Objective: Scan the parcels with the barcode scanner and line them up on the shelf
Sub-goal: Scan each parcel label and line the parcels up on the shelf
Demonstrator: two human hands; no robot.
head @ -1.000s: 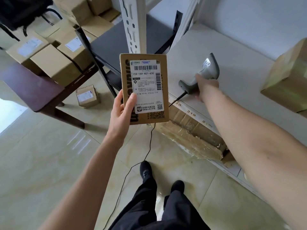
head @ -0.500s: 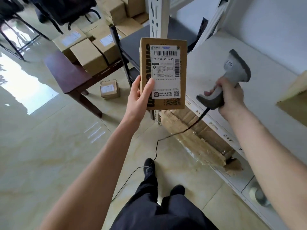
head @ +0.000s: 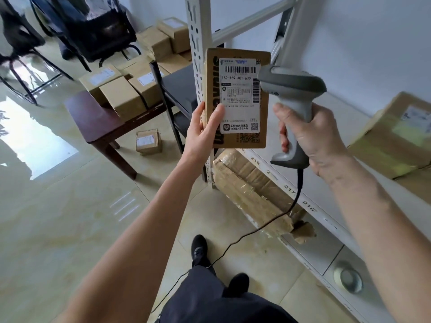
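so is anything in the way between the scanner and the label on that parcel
Nothing visible. The scanner, gripped by the right hand, has its head right beside the label on the parcel that the left hand holds up. The left thumb covers only the label's lower left edge, not the barcode.

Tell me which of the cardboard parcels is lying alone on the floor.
The small parcel beside the dark wooden table's leg, label facing up; the other loose parcels sit stacked on the table or further back.
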